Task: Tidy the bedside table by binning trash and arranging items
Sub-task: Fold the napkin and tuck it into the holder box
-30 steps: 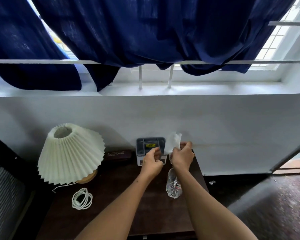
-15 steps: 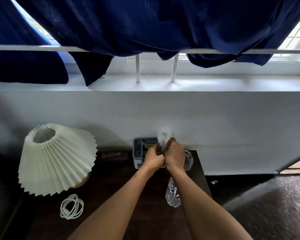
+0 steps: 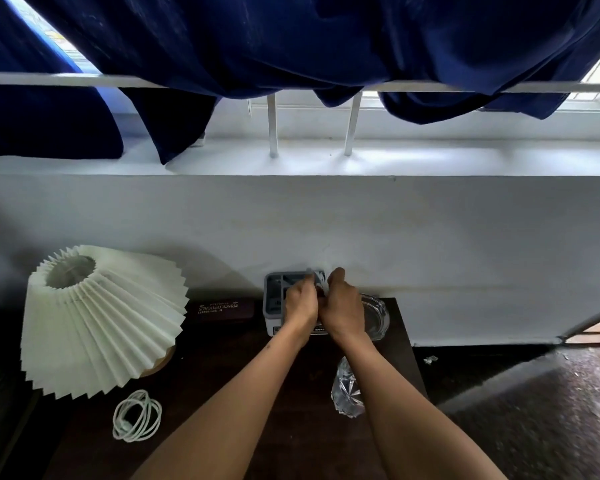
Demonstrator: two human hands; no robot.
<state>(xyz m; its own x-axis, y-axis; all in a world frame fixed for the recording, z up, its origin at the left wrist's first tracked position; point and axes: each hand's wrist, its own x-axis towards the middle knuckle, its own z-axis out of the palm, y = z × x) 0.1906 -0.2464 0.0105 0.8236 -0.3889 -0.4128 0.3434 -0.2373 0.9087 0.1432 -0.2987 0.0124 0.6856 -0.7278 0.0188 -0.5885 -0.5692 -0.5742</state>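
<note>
Both my hands meet over a grey and white box (image 3: 274, 299) at the back of the dark bedside table (image 3: 222, 393). My left hand (image 3: 300, 303) and my right hand (image 3: 343, 306) are closed together on a scrunched white tissue (image 3: 321, 284), of which only a small bit shows between the fingers. A clear glass ashtray (image 3: 376, 315) stands just right of my right hand. A crumpled clear plastic bottle (image 3: 347, 393) lies under my right forearm.
A pleated white lamp (image 3: 97, 317) fills the table's left side. A coiled white cable (image 3: 137, 415) lies in front of it. A dark spectacle case (image 3: 224, 309) rests against the wall. Dark floor with a scrap of litter (image 3: 430, 359) lies to the right.
The tissue, held up flat above the box a second ago, is now crushed small between both hands, which have come together and dropped slightly toward the box.
</note>
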